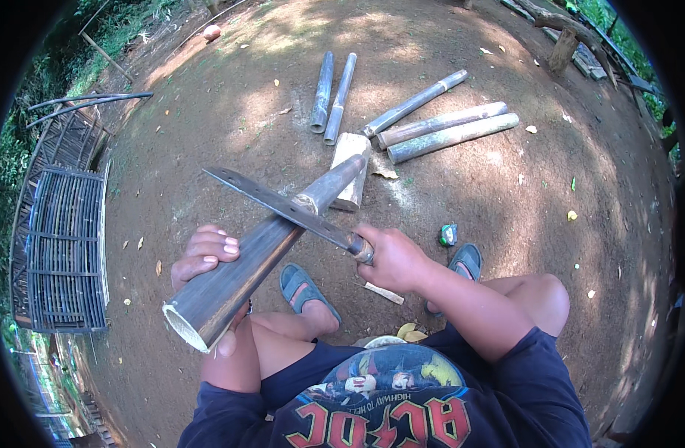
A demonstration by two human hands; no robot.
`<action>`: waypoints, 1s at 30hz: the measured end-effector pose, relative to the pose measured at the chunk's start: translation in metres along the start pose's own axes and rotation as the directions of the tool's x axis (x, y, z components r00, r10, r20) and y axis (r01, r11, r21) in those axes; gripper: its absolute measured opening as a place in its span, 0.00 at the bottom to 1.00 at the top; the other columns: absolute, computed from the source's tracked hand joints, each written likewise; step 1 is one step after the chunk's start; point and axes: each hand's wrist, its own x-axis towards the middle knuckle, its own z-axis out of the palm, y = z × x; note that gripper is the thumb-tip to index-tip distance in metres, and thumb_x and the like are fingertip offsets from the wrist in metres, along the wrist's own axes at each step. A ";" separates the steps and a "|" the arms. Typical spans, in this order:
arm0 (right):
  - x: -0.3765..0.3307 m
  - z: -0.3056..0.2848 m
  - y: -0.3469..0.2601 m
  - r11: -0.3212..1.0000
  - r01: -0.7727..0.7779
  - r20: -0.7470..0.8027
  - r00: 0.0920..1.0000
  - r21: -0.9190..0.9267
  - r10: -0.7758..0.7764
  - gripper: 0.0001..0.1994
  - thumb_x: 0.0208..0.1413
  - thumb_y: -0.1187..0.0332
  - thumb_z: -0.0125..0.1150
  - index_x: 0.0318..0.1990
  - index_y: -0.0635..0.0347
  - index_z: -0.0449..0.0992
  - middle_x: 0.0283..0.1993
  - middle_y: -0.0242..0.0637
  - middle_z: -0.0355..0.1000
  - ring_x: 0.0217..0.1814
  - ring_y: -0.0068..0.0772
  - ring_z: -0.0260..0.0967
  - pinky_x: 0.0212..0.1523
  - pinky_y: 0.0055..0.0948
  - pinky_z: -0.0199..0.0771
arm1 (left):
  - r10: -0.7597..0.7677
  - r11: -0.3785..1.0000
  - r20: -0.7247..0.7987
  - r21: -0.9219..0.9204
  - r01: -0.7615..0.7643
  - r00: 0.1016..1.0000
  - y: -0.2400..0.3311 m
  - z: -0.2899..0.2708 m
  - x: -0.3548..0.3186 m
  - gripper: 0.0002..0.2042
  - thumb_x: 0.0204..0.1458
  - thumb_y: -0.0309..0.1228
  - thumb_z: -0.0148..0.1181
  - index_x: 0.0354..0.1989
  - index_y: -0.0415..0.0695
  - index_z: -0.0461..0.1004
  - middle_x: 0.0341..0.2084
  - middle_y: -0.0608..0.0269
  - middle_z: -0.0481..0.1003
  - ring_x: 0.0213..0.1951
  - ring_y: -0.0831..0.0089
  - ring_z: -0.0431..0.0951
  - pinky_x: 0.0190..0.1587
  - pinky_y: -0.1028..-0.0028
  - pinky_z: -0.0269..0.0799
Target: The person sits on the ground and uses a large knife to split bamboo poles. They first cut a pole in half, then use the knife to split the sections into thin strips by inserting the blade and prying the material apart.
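Here, left hand gripping bamboo pole, right hand gripping machete

Single head-worn fisheye view, steeply downward and close over lap, hands and bare dirt ground.

Left hand at centre-left of frame, fingers curled in a closed grip; right hand at centre, fist clenched, forearm extending from lower right.

My left hand gripped the bamboo pole — its far end rested on a wooden block — while my right hand held the long blade across it.
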 end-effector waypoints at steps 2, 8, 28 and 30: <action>0.003 0.005 0.008 0.996 -0.085 0.023 0.996 0.019 0.085 0.21 0.45 0.69 0.63 0.49 0.59 0.70 0.36 0.57 0.76 0.42 0.62 0.75 0.45 0.51 0.75 | -0.014 1.000 -0.024 0.005 0.015 1.000 0.001 0.003 -0.003 0.50 0.27 0.82 0.59 0.43 0.45 0.68 0.33 0.58 0.76 0.40 0.62 0.77 0.50 0.59 0.65; 0.003 0.000 -0.008 0.998 0.068 0.008 0.998 -0.016 -0.068 0.21 0.45 0.68 0.64 0.48 0.60 0.70 0.34 0.57 0.76 0.41 0.62 0.75 0.44 0.52 0.75 | -0.004 0.999 -0.058 0.043 0.006 0.998 -0.002 -0.005 -0.006 0.49 0.28 0.82 0.58 0.42 0.44 0.69 0.31 0.58 0.76 0.39 0.62 0.77 0.49 0.58 0.66; 0.006 -0.011 -0.002 0.996 -0.039 0.052 0.998 -0.075 0.043 0.23 0.44 0.68 0.64 0.51 0.61 0.70 0.37 0.56 0.76 0.43 0.60 0.75 0.47 0.51 0.74 | 0.038 0.997 0.082 0.066 -0.043 0.996 0.001 -0.008 0.003 0.46 0.31 0.81 0.56 0.34 0.42 0.70 0.30 0.59 0.74 0.37 0.64 0.75 0.44 0.62 0.69; -0.003 -0.011 -0.014 0.993 0.106 0.047 0.994 -0.049 -0.103 0.23 0.45 0.67 0.64 0.51 0.62 0.70 0.37 0.57 0.76 0.43 0.60 0.75 0.47 0.51 0.74 | 0.035 0.997 0.041 0.073 -0.038 0.999 0.003 -0.002 0.000 0.47 0.29 0.82 0.56 0.34 0.42 0.71 0.31 0.58 0.73 0.37 0.64 0.75 0.42 0.63 0.69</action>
